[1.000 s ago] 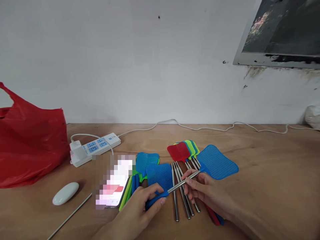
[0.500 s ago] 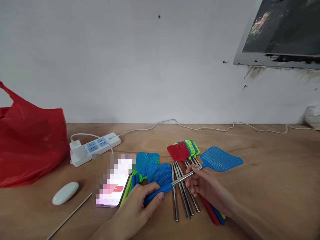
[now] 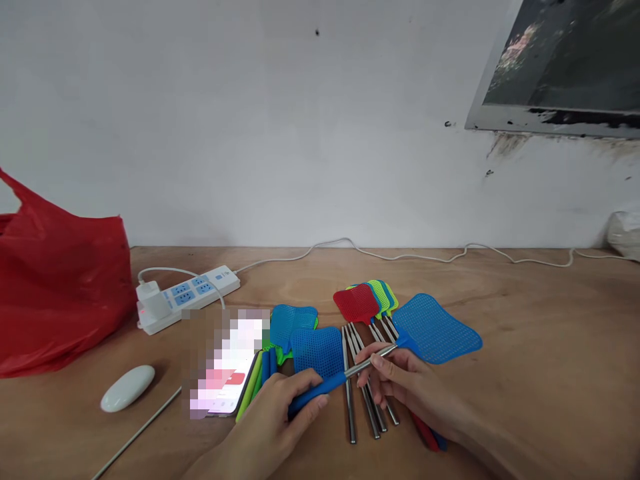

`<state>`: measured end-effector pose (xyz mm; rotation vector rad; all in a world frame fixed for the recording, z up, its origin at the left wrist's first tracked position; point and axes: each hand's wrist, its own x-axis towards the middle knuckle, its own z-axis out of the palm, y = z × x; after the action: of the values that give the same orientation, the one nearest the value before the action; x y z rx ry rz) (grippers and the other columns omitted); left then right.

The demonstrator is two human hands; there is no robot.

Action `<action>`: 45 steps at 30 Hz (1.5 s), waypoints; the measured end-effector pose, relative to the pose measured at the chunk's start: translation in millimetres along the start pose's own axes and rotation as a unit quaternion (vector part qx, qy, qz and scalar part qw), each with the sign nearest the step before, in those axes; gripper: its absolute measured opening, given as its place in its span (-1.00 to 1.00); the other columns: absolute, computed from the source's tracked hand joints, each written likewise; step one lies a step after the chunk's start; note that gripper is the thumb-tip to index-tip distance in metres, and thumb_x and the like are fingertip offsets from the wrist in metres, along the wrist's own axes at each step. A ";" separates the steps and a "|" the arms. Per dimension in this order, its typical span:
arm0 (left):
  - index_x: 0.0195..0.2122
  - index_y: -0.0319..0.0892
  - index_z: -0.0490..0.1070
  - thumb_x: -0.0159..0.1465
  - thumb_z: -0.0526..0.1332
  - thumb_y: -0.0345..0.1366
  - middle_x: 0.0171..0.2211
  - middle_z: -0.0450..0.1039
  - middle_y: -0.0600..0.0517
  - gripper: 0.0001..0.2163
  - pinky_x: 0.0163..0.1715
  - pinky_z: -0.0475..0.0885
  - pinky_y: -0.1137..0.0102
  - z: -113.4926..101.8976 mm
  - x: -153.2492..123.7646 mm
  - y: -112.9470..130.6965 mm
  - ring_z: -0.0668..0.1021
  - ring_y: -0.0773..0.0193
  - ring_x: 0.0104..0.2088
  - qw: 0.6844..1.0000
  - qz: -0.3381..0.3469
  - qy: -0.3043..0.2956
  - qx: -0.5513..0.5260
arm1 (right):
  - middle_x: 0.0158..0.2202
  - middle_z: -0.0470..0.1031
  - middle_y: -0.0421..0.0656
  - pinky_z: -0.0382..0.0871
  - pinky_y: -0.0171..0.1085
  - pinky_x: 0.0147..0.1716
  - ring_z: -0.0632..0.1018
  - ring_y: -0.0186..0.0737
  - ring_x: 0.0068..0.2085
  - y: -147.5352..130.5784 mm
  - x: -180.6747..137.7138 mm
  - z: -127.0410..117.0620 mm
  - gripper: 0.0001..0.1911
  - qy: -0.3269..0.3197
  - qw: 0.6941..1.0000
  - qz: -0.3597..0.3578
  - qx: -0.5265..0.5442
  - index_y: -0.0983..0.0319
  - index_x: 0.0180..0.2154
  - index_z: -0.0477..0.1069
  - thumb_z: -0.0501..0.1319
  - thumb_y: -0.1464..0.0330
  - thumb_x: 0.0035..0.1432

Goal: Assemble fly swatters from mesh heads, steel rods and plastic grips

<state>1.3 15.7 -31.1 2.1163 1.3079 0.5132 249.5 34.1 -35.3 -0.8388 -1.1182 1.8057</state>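
A blue fly swatter (image 3: pixel 437 329) with a metal rod is held slantwise above the table by both hands. My left hand (image 3: pixel 274 417) is closed round its blue handle. My right hand (image 3: pixel 400 377) pinches the metal rod close to the mesh head. Under the rod lie several loose metal rods (image 3: pixel 367 393). Behind them is a stack of fly swatters with a red one (image 3: pixel 357 303) on top. Left of the rods are loose blue swatter heads (image 3: pixel 319 350), and blue and green handles (image 3: pixel 260 373) lie beside my left hand, partly hidden by it.
A lit phone (image 3: pixel 233 373) lies left of the handles. Farther left are a white oval object (image 3: pixel 128 388), a power strip (image 3: pixel 193 298) with a plugged-in charger and a red plastic bag (image 3: pixel 65 287). A white cable (image 3: pixel 395 256) runs along the wall.
The swatter's head has turned to show more of its mesh face, and it has shifted slightly left. My right hand has moved a little left and down, still on the rod.
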 end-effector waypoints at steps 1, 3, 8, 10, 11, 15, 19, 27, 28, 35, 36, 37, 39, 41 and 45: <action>-0.16 -0.04 0.51 0.42 0.08 -0.04 -0.30 0.54 0.05 -0.72 -0.28 0.33 0.36 0.3 -0.3 0.0 0.52 0.14 -0.27 1.000 -0.002 -0.001 -0.002 | -0.41 0.57 -0.15 0.38 -0.35 -0.42 0.50 -0.34 -0.46 0.6 -0.3 0.3 -0.62 -0.004 1.000 0.002 0.001 0.23 -0.26 0.59 0.43 0.04 0.10; -0.15 -0.04 0.52 0.42 0.08 -0.04 -0.29 0.54 0.05 -0.72 -0.27 0.34 0.35 0.4 -0.4 0.4 0.53 0.14 -0.27 1.000 -0.004 -0.003 -0.003 | -0.40 0.58 -0.15 0.38 -0.35 -0.42 0.50 -0.35 -0.45 1.8 -0.5 0.6 -0.63 -0.005 1.000 0.003 0.005 0.23 -0.25 0.59 0.43 0.05 0.11; -0.19 -0.06 0.50 0.43 0.04 -0.01 -0.33 0.51 0.06 -0.68 -0.32 0.31 0.37 -2.3 1.2 3.1 0.51 0.16 -0.29 1.000 0.001 -0.007 0.003 | -0.41 0.57 -0.15 0.35 -0.38 -0.46 0.50 -0.37 -0.47 0.6 0.5 1.3 -0.62 0.013 1.000 0.004 0.019 0.25 -0.27 0.59 0.43 0.05 0.10; -0.21 -0.06 0.49 0.44 0.04 -0.01 -0.37 0.48 0.07 -0.67 -0.34 0.29 0.38 -3.7 2.1 3.9 0.49 0.17 -0.31 1.000 -0.003 -0.013 0.006 | -0.44 0.56 -0.16 0.34 -0.39 -0.48 0.49 -0.38 -0.49 -1.7 0.9 1.0 -0.61 0.036 0.999 -0.005 0.029 0.25 -0.29 0.58 0.43 0.04 0.10; -0.22 -0.07 0.48 0.45 0.03 0.00 -0.39 0.46 0.07 -0.67 -0.36 0.28 0.38 -4.3 2.4 4.1 0.49 0.18 -0.33 1.000 -0.003 -0.016 0.006 | -0.46 0.56 -0.17 0.33 -0.40 -0.49 0.48 -0.38 -0.50 -3.0 1.0 0.7 -0.61 0.049 0.998 -0.012 0.033 0.24 -0.30 0.58 0.43 0.04 0.09; -0.25 -0.08 0.47 0.47 0.01 -0.01 -0.41 0.44 0.09 -0.65 -0.34 0.26 0.38 -5.0 2.6 3.6 0.47 0.20 -0.35 1.000 0.007 -0.016 0.005 | -0.49 0.52 -0.20 0.32 -0.43 -0.54 0.46 -0.40 -0.53 -5.4 1.6 -1.8 -0.60 0.078 0.996 -0.035 0.028 0.24 -0.34 0.58 0.45 0.02 0.05; -0.23 -0.08 0.48 0.47 0.00 -0.01 -0.39 0.48 0.07 -0.65 -0.34 0.25 0.36 -4.0 1.0 1.2 0.48 0.18 -0.35 1.000 0.013 -0.006 0.016 | -0.49 0.51 -0.20 0.33 -0.43 -0.55 0.43 -0.42 -0.54 -1.9 4.1 -3.9 -0.60 0.083 0.995 -0.052 0.007 0.22 -0.33 0.58 0.44 0.01 0.06; -0.24 -0.08 0.47 0.47 0.01 -0.04 -0.41 0.47 0.07 -0.67 -0.35 0.24 0.36 -2.5 1.6 -2.6 0.49 0.18 -0.36 0.999 0.022 -0.002 0.028 | -0.46 0.51 -0.19 0.35 -0.41 -0.54 0.46 -0.39 -0.52 -1.1 2.9 -3.5 -0.60 0.062 0.996 -0.056 -0.008 0.21 -0.32 0.59 0.43 0.00 0.07; -0.24 -0.08 0.47 0.47 0.01 -0.03 -0.40 0.47 0.07 -0.67 -0.35 0.25 0.36 -2.6 1.7 -2.3 0.49 0.18 -0.36 0.999 0.022 -0.001 0.028 | -0.46 0.51 -0.19 0.34 -0.41 -0.54 0.46 -0.40 -0.52 -1.9 1.8 -3.0 -0.60 0.060 0.997 -0.054 -0.006 0.22 -0.32 0.58 0.43 0.00 0.07; -0.32 -0.11 0.44 0.47 -0.02 0.00 -0.45 0.42 0.07 -0.61 -0.37 0.26 0.39 -4.6 0.4 4.3 0.48 0.20 -0.37 0.999 0.027 -0.015 0.025 | -0.44 0.52 -0.22 0.28 -0.44 -0.55 0.44 -0.42 -0.52 -5.6 -1.8 0.2 -0.59 0.074 0.996 -0.051 0.002 0.20 -0.25 0.58 0.51 0.07 -0.02; -0.31 -0.11 0.44 0.47 -0.03 0.01 -0.44 0.42 0.07 -0.60 -0.37 0.26 0.39 -5.2 0.2 5.3 0.48 0.20 -0.36 0.999 0.032 -0.014 0.021 | -0.46 0.50 -0.22 0.26 -0.44 -0.57 0.41 -0.43 -0.53 -5.8 -1.2 0.0 -0.59 0.085 0.995 -0.054 0.001 0.21 -0.26 0.57 0.50 0.05 -0.02; -0.29 -0.11 0.45 0.47 -0.03 0.01 -0.44 0.43 0.07 -0.61 -0.38 0.26 0.40 -6.0 0.0 6.0 0.48 0.21 -0.37 0.999 0.037 -0.016 0.015 | -0.47 0.48 -0.23 0.24 -0.44 -0.58 0.38 -0.43 -0.55 -6.2 -0.4 -0.5 -0.57 0.100 0.993 -0.060 -0.002 0.22 -0.28 0.56 0.50 0.03 -0.03; -0.22 -0.08 0.48 0.48 -0.04 0.00 -0.43 0.45 0.08 -0.62 -0.39 0.26 0.41 -7.5 0.0 6.9 0.48 0.22 -0.37 0.999 0.047 -0.021 0.003 | -0.53 0.42 -0.26 0.20 -0.42 -0.60 0.33 -0.43 -0.58 -7.1 1.3 -2.3 -0.54 0.139 0.987 -0.076 -0.011 0.23 -0.33 0.54 0.48 -0.02 -0.04; -0.19 -0.06 0.49 0.49 -0.04 -0.02 -0.45 0.45 0.10 -0.64 -0.41 0.25 0.41 -9.0 0.3 7.3 0.47 0.24 -0.39 0.998 0.052 -0.029 -0.002 | -0.59 0.34 -0.30 0.16 -0.41 -0.62 0.29 -0.42 -0.60 -8.5 2.5 -4.8 -0.51 0.186 0.978 -0.090 -0.024 0.22 -0.38 0.51 0.45 -0.06 -0.05; -0.24 -0.08 0.47 0.49 -0.04 -0.04 -0.48 0.40 0.11 -0.63 -0.43 0.23 0.42 -10.1 1.0 8.5 0.45 0.27 -0.44 0.998 0.060 -0.036 0.003 | -0.59 0.36 -0.27 0.16 -0.38 -0.60 0.31 -0.37 -0.58 -11.3 3.5 -9.6 -0.49 0.243 0.959 -0.106 -0.096 0.21 -0.51 0.42 0.38 -0.10 0.01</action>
<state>1.3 16.6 -17.9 2.2074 1.1482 0.4774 259.6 43.6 -29.0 -1.1547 -1.0182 1.2342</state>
